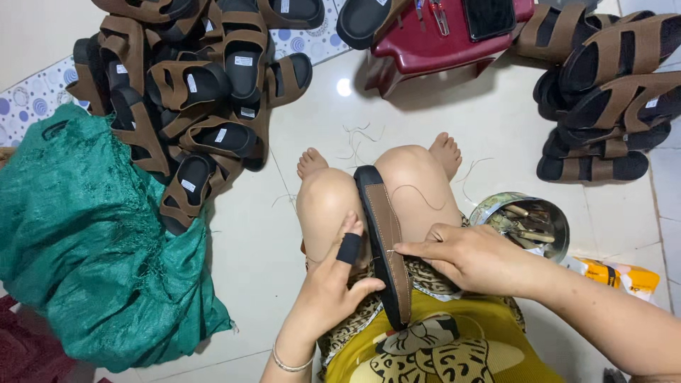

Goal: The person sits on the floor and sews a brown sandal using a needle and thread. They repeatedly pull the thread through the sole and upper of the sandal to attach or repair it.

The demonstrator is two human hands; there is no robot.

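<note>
A black-soled sandal (383, 234) with a brown strap stands on its edge between my knees. My left hand (333, 284) steadies it from the left; its forefinger wears a black guard and its thumb presses the sole. From the right, my right hand (468, 259) pinches the brown strap with its fingertips. A thin thread (415, 193) lies across my right knee.
A heap of brown sandals (191, 92) lies at the upper left beside a green woven sack (92, 241). More sandals are stacked at the upper right (603, 85). A red plastic stool (433, 39) stands ahead. A round metal tin (525, 223) of tools sits by my right knee.
</note>
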